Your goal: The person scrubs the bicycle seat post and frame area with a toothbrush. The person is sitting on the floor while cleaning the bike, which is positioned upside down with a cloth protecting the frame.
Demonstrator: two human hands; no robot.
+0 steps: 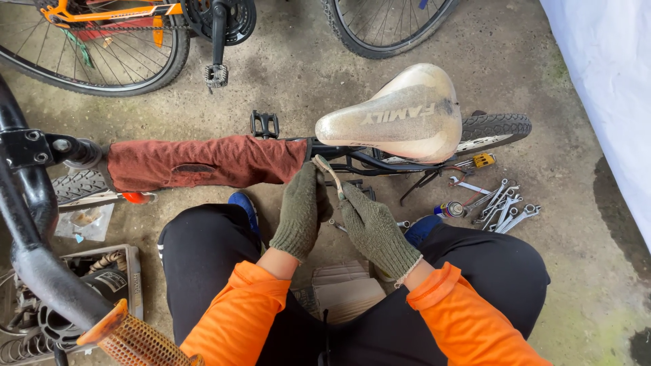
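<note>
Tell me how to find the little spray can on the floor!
Start at the big dusty cream bicycle seat in the middle. Look down and to its right, at the pile of silver wrenches on the concrete. The spray can lies on its side at the pile's left edge; it is the only round, colourful thing among flat, plain metal tools.

A rust-red cloth (pixel 207 163) wraps the bike's top tube, hiding it. The saddle (pixel 400 112) covers the seat post and much of the rear tyre (pixel 494 127). Gloved hands (pixel 302 210) hide most of a thin strip (pixel 325 169) pinched between them. Two wheels (pixel 95 54) run off the top edge. The tool crate (pixel 74 298) is cut off at left.
</note>
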